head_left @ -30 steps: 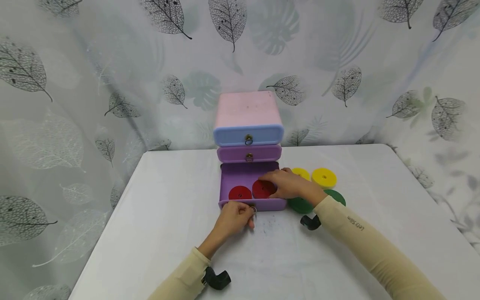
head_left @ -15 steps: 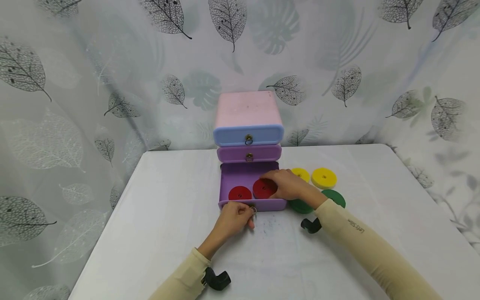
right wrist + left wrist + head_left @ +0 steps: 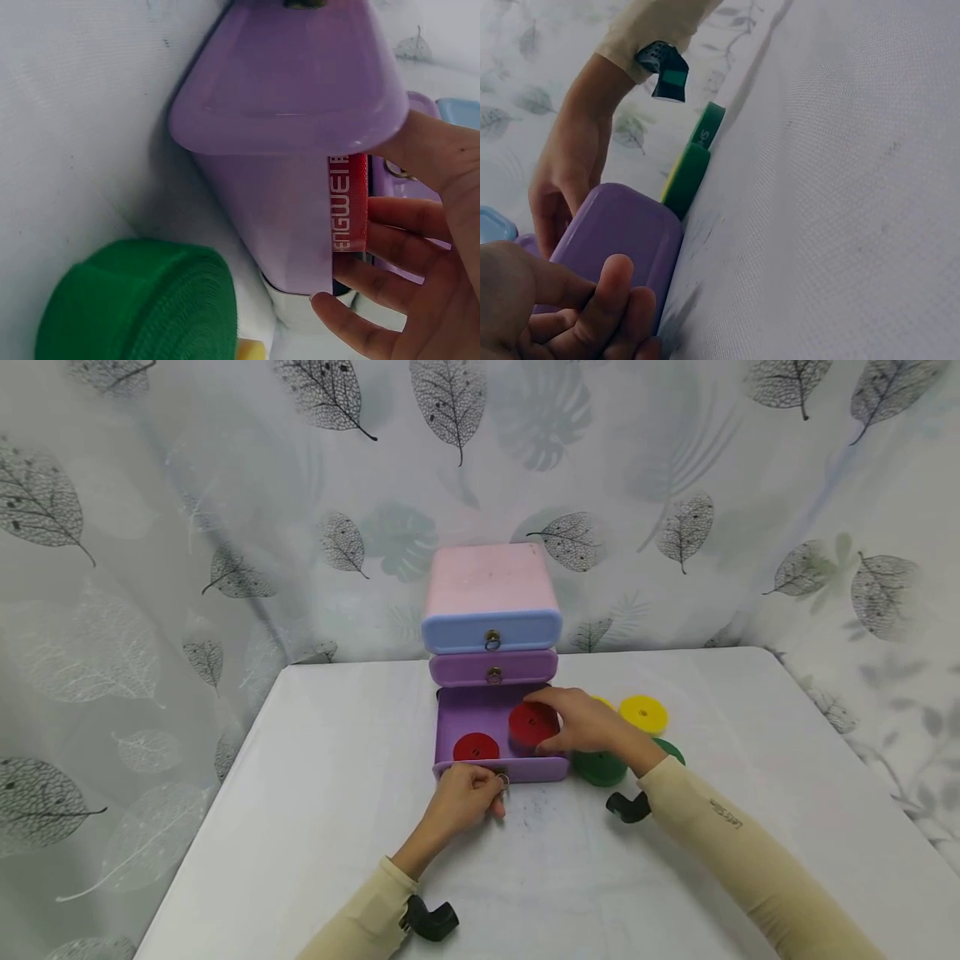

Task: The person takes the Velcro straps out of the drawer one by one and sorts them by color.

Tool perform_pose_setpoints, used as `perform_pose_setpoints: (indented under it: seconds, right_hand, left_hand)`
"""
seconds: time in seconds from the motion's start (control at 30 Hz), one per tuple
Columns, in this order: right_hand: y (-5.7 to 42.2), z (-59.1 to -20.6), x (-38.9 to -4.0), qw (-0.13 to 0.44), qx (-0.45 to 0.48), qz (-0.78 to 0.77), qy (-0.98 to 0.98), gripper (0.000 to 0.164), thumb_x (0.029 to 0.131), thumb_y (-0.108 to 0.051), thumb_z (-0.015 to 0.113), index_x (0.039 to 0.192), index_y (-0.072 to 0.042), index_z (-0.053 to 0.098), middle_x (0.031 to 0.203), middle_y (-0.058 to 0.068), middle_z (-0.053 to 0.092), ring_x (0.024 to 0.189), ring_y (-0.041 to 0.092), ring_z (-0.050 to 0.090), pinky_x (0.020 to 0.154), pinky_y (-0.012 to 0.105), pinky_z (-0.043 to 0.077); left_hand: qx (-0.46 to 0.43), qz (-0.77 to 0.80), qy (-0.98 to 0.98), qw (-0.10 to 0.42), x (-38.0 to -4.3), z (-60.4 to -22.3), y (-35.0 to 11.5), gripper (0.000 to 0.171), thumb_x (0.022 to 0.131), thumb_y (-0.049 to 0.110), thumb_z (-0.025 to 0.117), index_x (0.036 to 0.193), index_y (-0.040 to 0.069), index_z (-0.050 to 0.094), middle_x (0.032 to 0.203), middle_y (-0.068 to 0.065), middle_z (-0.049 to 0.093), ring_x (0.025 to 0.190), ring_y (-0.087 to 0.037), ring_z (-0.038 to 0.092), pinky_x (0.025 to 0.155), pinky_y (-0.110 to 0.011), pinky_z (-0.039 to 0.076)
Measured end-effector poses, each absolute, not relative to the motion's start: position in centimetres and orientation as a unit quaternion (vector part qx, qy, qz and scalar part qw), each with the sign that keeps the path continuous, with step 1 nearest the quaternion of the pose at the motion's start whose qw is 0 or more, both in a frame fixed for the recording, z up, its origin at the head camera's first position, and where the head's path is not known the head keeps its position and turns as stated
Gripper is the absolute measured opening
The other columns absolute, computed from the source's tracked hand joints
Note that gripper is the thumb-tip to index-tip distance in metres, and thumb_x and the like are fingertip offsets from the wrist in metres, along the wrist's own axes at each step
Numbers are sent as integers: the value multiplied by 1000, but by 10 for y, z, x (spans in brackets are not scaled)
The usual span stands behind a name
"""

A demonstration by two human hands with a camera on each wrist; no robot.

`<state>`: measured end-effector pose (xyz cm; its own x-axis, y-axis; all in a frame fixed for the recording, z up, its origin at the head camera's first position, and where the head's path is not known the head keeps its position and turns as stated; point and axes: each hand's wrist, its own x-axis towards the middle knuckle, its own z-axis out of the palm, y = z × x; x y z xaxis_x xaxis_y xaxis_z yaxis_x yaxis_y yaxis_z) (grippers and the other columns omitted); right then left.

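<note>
My right hand [image 3: 588,722] grips a red tape roll [image 3: 532,725] by its rim, raised slightly in the open bottom drawer [image 3: 459,717]. White lettering runs along that roll's edge in the right wrist view, where the fingers spread beside the drawer wall. A second red tape roll [image 3: 476,750] lies in the drawer's front left part. At the drawer's front, my left hand [image 3: 463,797] has its fingers curled, pinching the metal ring pull [image 3: 503,781]. The left wrist view shows thumb and fingertips close to the purple drawer front [image 3: 622,232]; the ring is hidden there.
Above the open drawer are a closed purple drawer [image 3: 465,669] and a blue-fronted one [image 3: 457,633] under a pink top [image 3: 486,578]. Right of the drawer lie green rolls [image 3: 598,768] and yellow rolls [image 3: 643,715]. A patterned curtain [image 3: 337,460] hangs behind the white table [image 3: 337,760].
My right hand has lifted the right red tape roll upward from the drawer floor. The left hand stays at the ring pull. The head view has shifted slightly.
</note>
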<state>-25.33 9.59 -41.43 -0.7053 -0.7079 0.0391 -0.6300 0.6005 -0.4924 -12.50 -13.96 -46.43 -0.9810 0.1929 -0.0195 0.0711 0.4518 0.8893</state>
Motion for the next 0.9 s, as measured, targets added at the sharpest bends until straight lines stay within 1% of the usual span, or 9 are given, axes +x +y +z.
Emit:
perform_pose_setpoints:
  seconds: [0.23,0.4,0.7,0.9]
  right_hand:
    - [102,-405,-248,82,-364,-256,892,77,80,-23,91,146,-5,56,139,10,62,119,28,59,97,44,53]
    - [109,-397,-245,59,-365,-260,892,77,80,-24,91,146,-5,56,138,9,63,117,27,60,95,44,54]
    - [122,-388,-236,37,-378,-280,882,76,81,-23,90,145,-2,56,135,11,63,116,28,61,92,48,55]
    - [131,-385,-228,29,-375,-283,882,75,78,-22,91,142,-3,58,131,9,65,114,27,61,88,48,57]
  left_hand:
    - [77,521,848,62,-125,-464,-140,29,103,13,62,80,3,76,61,6,69,45,-7,34,43,-23,22]
    - [76,522,847,68,-126,-464,-140,29,103,13,62,80,2,77,62,4,70,45,-7,34,44,-23,22]
    - [78,520,848,67,-129,-462,-141,30,103,12,62,77,4,76,61,5,69,46,-6,35,45,-23,23]
    - [79,518,849,65,-129,-462,-140,30,103,14,62,79,3,76,62,5,69,47,-6,37,46,-23,25]
